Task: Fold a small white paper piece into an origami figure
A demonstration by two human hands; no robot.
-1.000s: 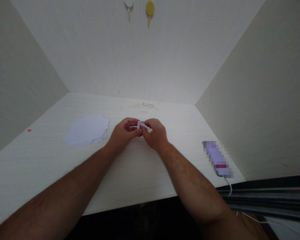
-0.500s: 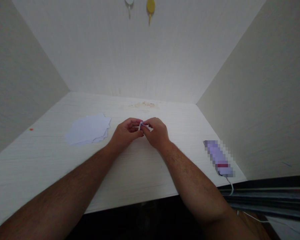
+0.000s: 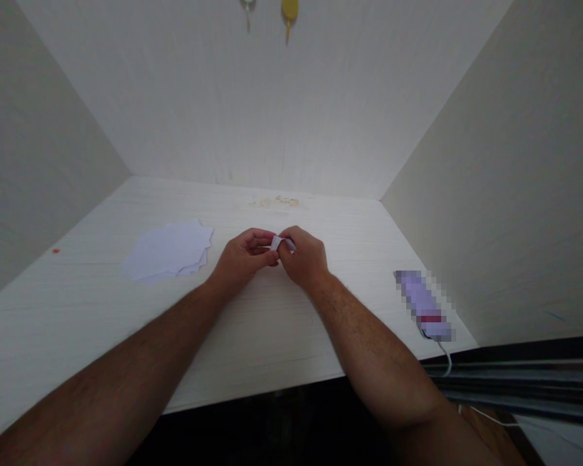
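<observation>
A small folded piece of white paper (image 3: 275,243) is pinched between both hands above the middle of the white table. My left hand (image 3: 247,254) grips its left side, fingers bent and thumb close to the fingertips. My right hand (image 3: 303,252) closes on its right side, with the thumb against the paper and a paper edge showing beside the fingers. The fingertips of both hands nearly touch, and they hide part of the paper.
A loose stack of white paper sheets (image 3: 170,251) lies to the left. At the right, a blurred-out phone (image 3: 422,304) has a white cable (image 3: 447,360). Walls enclose the table (image 3: 252,343) at the back and sides.
The paper has turned a little between the fingers, and more of its flat face shows. Both hands stay in nearly the same place. The view has shifted slightly.
</observation>
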